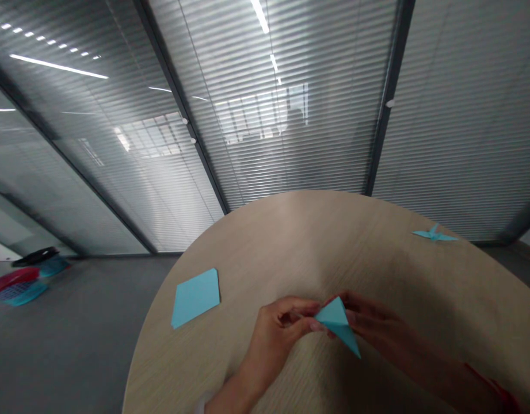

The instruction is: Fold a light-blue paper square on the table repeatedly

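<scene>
Above the near part of the table I hold a folded piece of light blue paper (337,322) between both hands. It has a pointed, triangular shape, with one long tip hanging toward me. The thumb and fingers of my left hand (282,322) pinch its left corner. On the other side my right hand (372,322) grips the paper's right edge, its fingers partly hidden behind the fold. Left of my hands lies a stack of square light blue paper (196,298). A finished-looking folded paper crane (434,234) rests near the table's far right edge.
The round wooden table (290,241) curves in front of me. Behind it stands a glass wall with blinds (299,155) and dark frames. On the grey floor at the left are a red and blue basket (21,284) and a dark-rimmed blue one (44,261).
</scene>
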Motion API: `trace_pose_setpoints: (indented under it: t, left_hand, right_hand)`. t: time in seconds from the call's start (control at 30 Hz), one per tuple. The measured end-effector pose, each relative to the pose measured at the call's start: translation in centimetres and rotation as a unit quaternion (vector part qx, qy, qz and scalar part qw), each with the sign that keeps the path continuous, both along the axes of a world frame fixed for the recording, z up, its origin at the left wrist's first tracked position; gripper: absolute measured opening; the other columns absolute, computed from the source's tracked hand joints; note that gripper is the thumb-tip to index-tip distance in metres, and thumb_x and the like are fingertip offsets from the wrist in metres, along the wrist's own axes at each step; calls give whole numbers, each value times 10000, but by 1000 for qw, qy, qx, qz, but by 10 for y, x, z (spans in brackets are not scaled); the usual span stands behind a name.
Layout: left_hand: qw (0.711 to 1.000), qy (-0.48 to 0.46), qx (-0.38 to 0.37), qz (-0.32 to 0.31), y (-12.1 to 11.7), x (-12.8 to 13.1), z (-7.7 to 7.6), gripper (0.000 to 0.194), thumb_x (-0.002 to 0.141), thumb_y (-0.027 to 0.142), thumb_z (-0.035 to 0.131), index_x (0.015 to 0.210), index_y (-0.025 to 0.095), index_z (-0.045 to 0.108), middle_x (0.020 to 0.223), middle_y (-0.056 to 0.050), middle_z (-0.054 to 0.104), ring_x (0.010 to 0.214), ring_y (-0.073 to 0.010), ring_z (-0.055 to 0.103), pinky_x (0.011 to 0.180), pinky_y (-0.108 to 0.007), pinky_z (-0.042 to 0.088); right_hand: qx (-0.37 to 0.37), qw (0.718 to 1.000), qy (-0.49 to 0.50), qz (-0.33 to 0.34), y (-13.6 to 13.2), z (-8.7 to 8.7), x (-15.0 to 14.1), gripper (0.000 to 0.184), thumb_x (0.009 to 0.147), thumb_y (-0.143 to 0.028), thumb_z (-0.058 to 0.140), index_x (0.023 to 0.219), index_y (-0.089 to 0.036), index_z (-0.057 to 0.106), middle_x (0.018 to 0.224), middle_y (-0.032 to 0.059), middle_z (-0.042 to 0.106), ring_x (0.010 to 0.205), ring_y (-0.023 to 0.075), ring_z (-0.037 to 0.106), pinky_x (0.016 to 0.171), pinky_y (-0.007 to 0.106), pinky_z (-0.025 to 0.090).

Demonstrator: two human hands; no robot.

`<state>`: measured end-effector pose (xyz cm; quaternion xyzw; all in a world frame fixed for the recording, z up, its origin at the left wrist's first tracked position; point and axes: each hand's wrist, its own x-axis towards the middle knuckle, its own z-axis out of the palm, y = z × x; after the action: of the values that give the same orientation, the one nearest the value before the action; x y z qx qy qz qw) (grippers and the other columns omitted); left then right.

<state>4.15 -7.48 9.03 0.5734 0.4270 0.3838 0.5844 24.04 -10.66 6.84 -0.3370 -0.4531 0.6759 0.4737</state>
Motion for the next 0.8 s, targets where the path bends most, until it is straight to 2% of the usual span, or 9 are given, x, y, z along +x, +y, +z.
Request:
trace_pose_setpoints:
  t: [0.1, 0.2, 0.3, 0.37, 0.53, 0.8]
  left_hand:
    - [1000, -13, -1, -2, 0, 0, 2, 167, 633, 269, 812, 789, 211, 798, 805, -32, 789, 767, -187, 682, 736, -274, 502]
    - [1000, 0, 7, 1, 1, 0, 2, 151, 663, 282, 788, 793, 206, 801, 733, -20, 764, 699, -159, 640, 684, -256, 477]
    - [1000, 14, 11, 3, 3, 1, 0, 201, 711, 349, 758, 829, 191, 797, 664, -11, 721, 613, -137, 589, 623, -252, 457]
    - [1000, 16, 15, -3, 5, 1, 0, 243, 748, 392, 726, 848, 180, 791, 691, -21, 721, 609, -140, 593, 627, -262, 470]
    - [999, 26, 39, -10, 7, 0, -3, 319, 829, 442, 637, 766, 155, 762, 673, -24, 686, 624, -154, 612, 633, -274, 490]
    - [1000, 4, -11, -14, 5, 1, -4, 334, 818, 458, 662, 685, 154, 697, 621, 8, 635, 592, -121, 580, 619, -240, 476]
  right_hand:
    - [-8, 999, -27, -20, 2, 2, 0, 187, 765, -409, 730, 892, -273, 741, 940, 25, 760, 955, 245, 681, 913, 389, 495]
    - [6, 998, -58, -26, 4, 2, 0, 198, 767, -419, 716, 883, -260, 743, 889, 27, 756, 908, 252, 684, 849, 372, 508]
    - [36, 996, -71, -38, 7, -6, 0, 184, 781, -405, 712, 892, -262, 746, 861, 19, 757, 856, 238, 684, 776, 335, 510]
    - [49, 995, -69, -42, 8, -12, 0, 197, 783, -395, 721, 905, -242, 746, 846, 21, 756, 815, 226, 681, 739, 326, 505]
    - [67, 995, -69, -25, 8, -21, 0, 247, 808, -404, 707, 958, -209, 733, 892, 47, 754, 835, 231, 675, 762, 347, 494]
    - [98, 983, -148, -38, 9, -27, 1, 247, 823, -433, 643, 926, -214, 693, 822, 40, 695, 758, 233, 627, 685, 341, 479]
